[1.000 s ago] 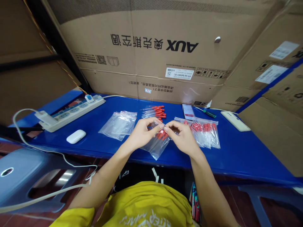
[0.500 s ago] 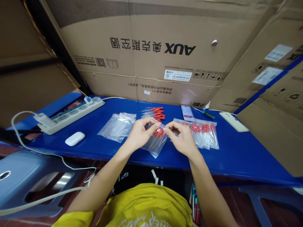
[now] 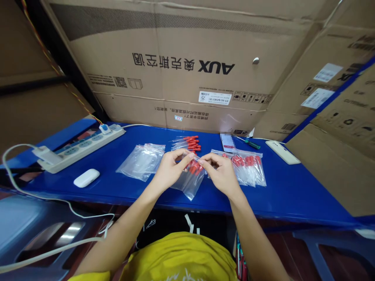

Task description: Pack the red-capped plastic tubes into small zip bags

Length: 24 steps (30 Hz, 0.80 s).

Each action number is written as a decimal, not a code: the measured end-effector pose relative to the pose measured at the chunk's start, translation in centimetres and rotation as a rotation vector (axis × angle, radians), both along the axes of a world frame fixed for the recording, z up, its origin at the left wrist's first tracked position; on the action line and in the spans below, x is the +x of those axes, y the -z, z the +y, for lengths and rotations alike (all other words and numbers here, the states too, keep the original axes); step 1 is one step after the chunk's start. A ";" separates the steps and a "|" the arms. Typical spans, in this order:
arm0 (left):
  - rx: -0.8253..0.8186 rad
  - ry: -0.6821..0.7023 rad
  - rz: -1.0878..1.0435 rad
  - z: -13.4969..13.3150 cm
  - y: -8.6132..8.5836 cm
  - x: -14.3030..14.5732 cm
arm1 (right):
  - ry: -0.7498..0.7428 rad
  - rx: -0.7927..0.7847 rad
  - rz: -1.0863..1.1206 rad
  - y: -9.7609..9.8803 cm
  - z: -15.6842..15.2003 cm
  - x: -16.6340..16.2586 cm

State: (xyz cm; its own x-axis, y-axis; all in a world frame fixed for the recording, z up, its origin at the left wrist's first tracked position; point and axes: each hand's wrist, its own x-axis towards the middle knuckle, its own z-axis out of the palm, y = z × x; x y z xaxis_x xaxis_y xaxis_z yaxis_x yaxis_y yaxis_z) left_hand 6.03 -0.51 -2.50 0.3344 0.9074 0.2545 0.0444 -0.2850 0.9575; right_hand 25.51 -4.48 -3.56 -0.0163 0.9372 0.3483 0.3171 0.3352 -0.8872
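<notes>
My left hand (image 3: 169, 169) and my right hand (image 3: 221, 173) both pinch the top edge of a small clear plastic bag (image 3: 190, 180) above the blue table (image 3: 293, 195). Red-capped droppers sit inside this bag. Fingertips of the two hands nearly meet at the bag's mouth. Loose red-capped droppers (image 3: 189, 143) lie just behind the hands. A pile of filled bags (image 3: 247, 168) lies to the right of my right hand. Empty clear bags (image 3: 140, 162) lie to the left of my left hand.
A white power strip (image 3: 79, 147) with a cable lies at the left, a white earbud case (image 3: 86, 178) in front of it. A green screwdriver (image 3: 251, 143), a card (image 3: 227, 142) and a white phone (image 3: 283, 152) lie at the back right. Large cardboard boxes (image 3: 181, 70) wall the back.
Both hands stay pinched on the bag's top edge with small finger shifts. The view has tilted and drifted slightly, so everything sits a little further left.
</notes>
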 end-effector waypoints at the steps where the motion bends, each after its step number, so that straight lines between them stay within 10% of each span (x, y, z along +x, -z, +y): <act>1: -0.024 0.015 -0.013 0.1 0.1 0.0 | 0.007 -0.002 0.005 0.0 0.0 0.1; 17: -0.282 -0.078 -0.252 0.2 1.0 0.7 | -0.070 -0.240 0.130 -0.5 0.4 1.3; 24: 0.066 -0.327 0.065 3.5 -0.2 -4.8 | 0.256 -0.164 -0.016 -0.7 0.2 8.6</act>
State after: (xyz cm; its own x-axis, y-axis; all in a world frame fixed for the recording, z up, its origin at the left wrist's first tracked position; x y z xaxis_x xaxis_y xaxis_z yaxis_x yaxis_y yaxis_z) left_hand 1.20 3.03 -2.27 0.0462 0.9516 0.3037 0.2040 -0.3067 0.9297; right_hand 34.06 -4.25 -2.85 0.2237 0.9553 0.1934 0.3871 0.0951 -0.9171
